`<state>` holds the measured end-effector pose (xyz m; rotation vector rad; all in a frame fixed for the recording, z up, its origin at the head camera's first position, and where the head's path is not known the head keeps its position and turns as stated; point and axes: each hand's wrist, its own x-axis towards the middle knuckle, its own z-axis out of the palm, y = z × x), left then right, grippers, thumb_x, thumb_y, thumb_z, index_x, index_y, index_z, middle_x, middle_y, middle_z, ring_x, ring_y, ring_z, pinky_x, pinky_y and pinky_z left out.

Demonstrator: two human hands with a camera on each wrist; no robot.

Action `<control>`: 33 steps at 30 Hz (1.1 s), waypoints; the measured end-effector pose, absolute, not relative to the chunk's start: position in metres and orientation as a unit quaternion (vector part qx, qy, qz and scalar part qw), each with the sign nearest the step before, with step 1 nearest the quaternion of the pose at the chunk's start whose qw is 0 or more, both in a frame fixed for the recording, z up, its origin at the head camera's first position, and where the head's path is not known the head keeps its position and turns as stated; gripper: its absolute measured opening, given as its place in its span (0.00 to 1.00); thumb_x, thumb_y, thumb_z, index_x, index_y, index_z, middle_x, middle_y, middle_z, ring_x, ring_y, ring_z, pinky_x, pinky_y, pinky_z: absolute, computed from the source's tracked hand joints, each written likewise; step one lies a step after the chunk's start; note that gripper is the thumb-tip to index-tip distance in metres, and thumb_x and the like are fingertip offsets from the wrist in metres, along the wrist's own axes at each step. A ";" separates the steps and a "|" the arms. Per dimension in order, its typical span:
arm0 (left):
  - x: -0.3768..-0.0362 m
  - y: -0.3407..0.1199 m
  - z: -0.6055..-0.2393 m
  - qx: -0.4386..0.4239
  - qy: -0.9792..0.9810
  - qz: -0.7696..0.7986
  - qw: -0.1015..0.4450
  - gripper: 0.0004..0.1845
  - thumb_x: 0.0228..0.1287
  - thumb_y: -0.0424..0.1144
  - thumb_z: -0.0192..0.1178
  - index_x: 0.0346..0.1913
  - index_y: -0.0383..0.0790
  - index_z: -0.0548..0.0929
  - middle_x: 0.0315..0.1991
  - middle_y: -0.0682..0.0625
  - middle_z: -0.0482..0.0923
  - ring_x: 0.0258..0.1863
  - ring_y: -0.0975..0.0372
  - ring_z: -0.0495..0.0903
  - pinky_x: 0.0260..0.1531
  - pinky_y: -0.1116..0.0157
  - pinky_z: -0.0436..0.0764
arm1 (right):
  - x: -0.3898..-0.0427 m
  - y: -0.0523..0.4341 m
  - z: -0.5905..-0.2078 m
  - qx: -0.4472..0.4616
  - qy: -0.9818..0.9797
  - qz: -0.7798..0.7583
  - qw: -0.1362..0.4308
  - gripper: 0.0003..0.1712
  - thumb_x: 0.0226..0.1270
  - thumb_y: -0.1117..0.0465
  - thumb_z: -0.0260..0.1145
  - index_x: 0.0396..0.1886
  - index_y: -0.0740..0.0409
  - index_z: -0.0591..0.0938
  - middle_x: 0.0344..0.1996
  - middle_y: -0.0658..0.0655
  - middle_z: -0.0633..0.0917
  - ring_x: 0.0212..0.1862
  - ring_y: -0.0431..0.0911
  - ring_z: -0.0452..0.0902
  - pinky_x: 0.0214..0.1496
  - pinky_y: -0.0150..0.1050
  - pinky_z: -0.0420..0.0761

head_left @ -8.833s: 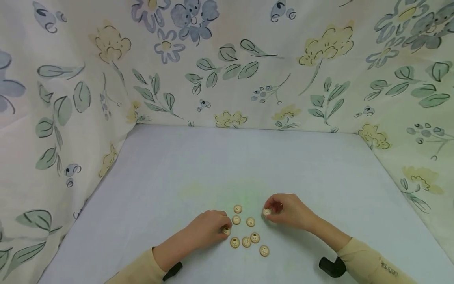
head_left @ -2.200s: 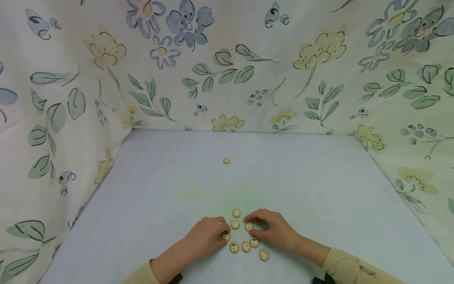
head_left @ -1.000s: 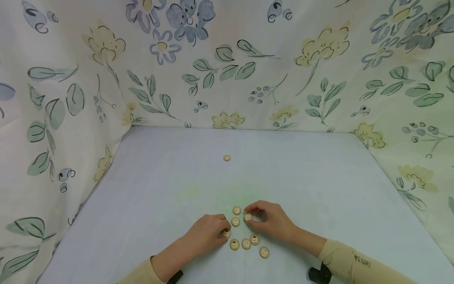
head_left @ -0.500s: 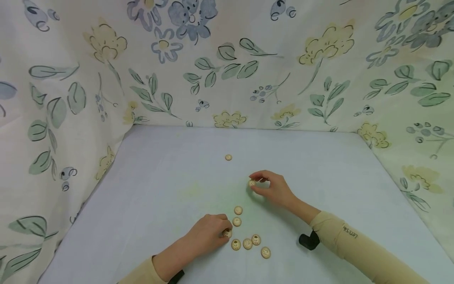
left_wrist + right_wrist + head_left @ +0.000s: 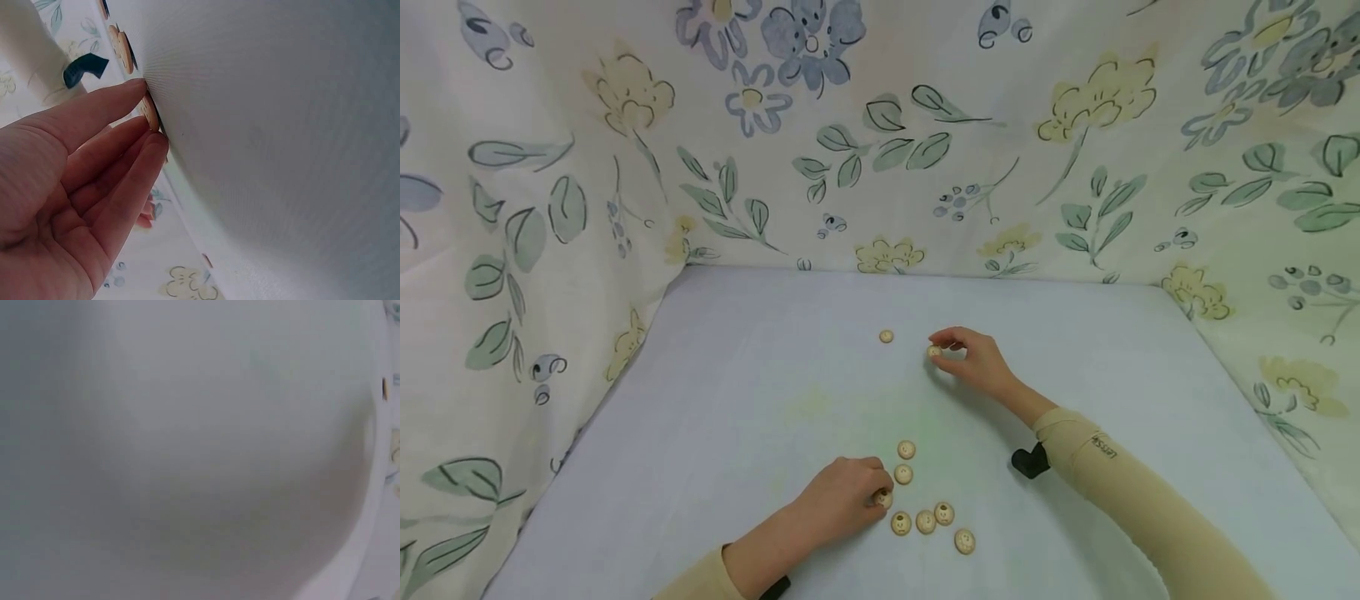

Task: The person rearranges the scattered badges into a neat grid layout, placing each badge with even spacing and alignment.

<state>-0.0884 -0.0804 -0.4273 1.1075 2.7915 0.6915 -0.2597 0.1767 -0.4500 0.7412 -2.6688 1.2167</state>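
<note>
My left hand (image 5: 844, 497) pinches a small round wooden disc (image 5: 883, 498) by its edge, low at the table surface. Up close in the left wrist view, thumb and fingertips meet the rim of this thin disc (image 5: 150, 112). Farther out, my right hand (image 5: 976, 362) holds another wooden disc (image 5: 933, 352) between thumb and fingers. To that disc's left lies a single disc (image 5: 887, 337), dark markings on its face. Beside the left hand, several more discs, such as the nearest one (image 5: 901, 523), lie spread out. The right wrist view shows no hand.
A pale cloth-covered table (image 5: 760, 375) stretches out ahead. Floral curtains (image 5: 887, 142) hang at the back and both sides. Among the near discs, two (image 5: 906, 450) form a short column, and one (image 5: 965, 542) sits apart at the front right.
Earlier, my right hand held a disc by the group, and a lone disc came to lie far back. Now the right hand has carried another disc away, level with that one. The left hand stays.
</note>
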 end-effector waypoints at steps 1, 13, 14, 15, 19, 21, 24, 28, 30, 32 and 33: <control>-0.088 -0.080 -0.427 0.358 0.906 0.224 0.031 0.06 0.51 0.33 0.72 0.32 0.42 0.86 0.29 0.57 0.79 0.24 0.74 0.70 0.27 0.73 0.72 | -0.263 0.176 -0.451 0.245 -0.881 0.400 0.059 0.17 0.62 0.62 0.71 0.49 0.61 0.83 0.45 0.54 0.86 0.46 0.48 0.79 0.51 0.45 0.78; -0.086 -0.082 -0.428 0.359 0.903 0.234 0.031 0.06 0.52 0.33 0.72 0.33 0.42 0.86 0.29 0.57 0.79 0.25 0.74 0.72 0.26 0.77 0.71 | -0.291 0.168 -0.455 0.229 -0.893 0.386 0.030 0.17 0.62 0.63 0.70 0.51 0.62 0.82 0.48 0.57 0.85 0.50 0.50 0.79 0.54 0.46 0.76; -0.086 -0.082 -0.428 0.359 0.903 0.234 0.031 0.06 0.52 0.33 0.72 0.33 0.42 0.86 0.29 0.57 0.78 0.25 0.74 0.72 0.26 0.77 0.71 | -0.293 0.167 -0.456 0.224 -0.895 0.384 0.025 0.17 0.62 0.64 0.70 0.51 0.62 0.82 0.48 0.57 0.85 0.50 0.50 0.79 0.55 0.46 0.76; -0.086 -0.082 -0.428 0.360 0.902 0.234 0.030 0.06 0.52 0.33 0.72 0.32 0.42 0.86 0.29 0.57 0.78 0.25 0.74 0.71 0.26 0.77 0.71 | -0.295 0.167 -0.456 0.220 -0.897 0.382 0.021 0.17 0.62 0.64 0.70 0.51 0.62 0.82 0.48 0.57 0.84 0.50 0.50 0.78 0.55 0.45 0.76; -0.087 -0.083 -0.428 0.364 0.901 0.233 0.027 0.06 0.51 0.33 0.72 0.32 0.43 0.86 0.29 0.57 0.78 0.25 0.75 0.71 0.27 0.76 0.71 | -0.302 0.168 -0.460 0.206 -0.904 0.375 0.004 0.18 0.62 0.64 0.70 0.51 0.61 0.82 0.47 0.57 0.84 0.51 0.49 0.78 0.56 0.44 0.76; -0.086 -0.082 -0.428 0.367 0.901 0.231 0.025 0.06 0.51 0.33 0.73 0.32 0.43 0.85 0.29 0.57 0.78 0.25 0.75 0.71 0.27 0.76 0.72 | -0.303 0.168 -0.463 0.209 -0.903 0.374 0.001 0.17 0.62 0.64 0.70 0.51 0.62 0.82 0.47 0.57 0.84 0.50 0.49 0.78 0.55 0.45 0.76; -0.086 -0.082 -0.428 0.368 0.901 0.229 0.023 0.06 0.51 0.33 0.73 0.31 0.43 0.85 0.29 0.57 0.78 0.25 0.75 0.72 0.27 0.75 0.72 | -0.305 0.167 -0.465 0.214 -0.902 0.374 0.002 0.17 0.62 0.64 0.70 0.50 0.62 0.82 0.45 0.57 0.84 0.49 0.49 0.78 0.54 0.44 0.76; -0.086 -0.082 -0.427 0.368 0.900 0.231 0.023 0.06 0.51 0.33 0.72 0.32 0.43 0.85 0.29 0.57 0.78 0.25 0.74 0.72 0.27 0.76 0.72 | -0.306 0.166 -0.467 0.217 -0.903 0.371 0.005 0.16 0.62 0.64 0.70 0.50 0.62 0.82 0.44 0.57 0.84 0.48 0.49 0.78 0.53 0.44 0.77; -0.087 -0.082 -0.427 0.368 0.901 0.231 0.024 0.06 0.51 0.33 0.72 0.32 0.43 0.86 0.29 0.57 0.78 0.25 0.74 0.72 0.27 0.76 0.72 | -0.305 0.166 -0.466 0.217 -0.904 0.368 0.003 0.16 0.63 0.64 0.70 0.50 0.62 0.82 0.44 0.57 0.84 0.48 0.49 0.78 0.53 0.44 0.77; -0.087 -0.082 -0.427 0.368 0.901 0.228 0.025 0.06 0.52 0.33 0.72 0.32 0.43 0.86 0.29 0.57 0.78 0.25 0.74 0.72 0.27 0.76 0.72 | -0.305 0.165 -0.465 0.218 -0.904 0.367 0.000 0.16 0.63 0.65 0.69 0.50 0.63 0.82 0.45 0.58 0.84 0.48 0.49 0.78 0.53 0.45 0.77; -0.087 -0.082 -0.427 0.368 0.901 0.228 0.024 0.06 0.52 0.33 0.72 0.32 0.43 0.86 0.29 0.57 0.78 0.25 0.74 0.71 0.27 0.76 0.72 | -0.305 0.165 -0.464 0.217 -0.904 0.367 -0.003 0.16 0.63 0.65 0.69 0.51 0.63 0.82 0.45 0.58 0.84 0.49 0.49 0.78 0.53 0.45 0.77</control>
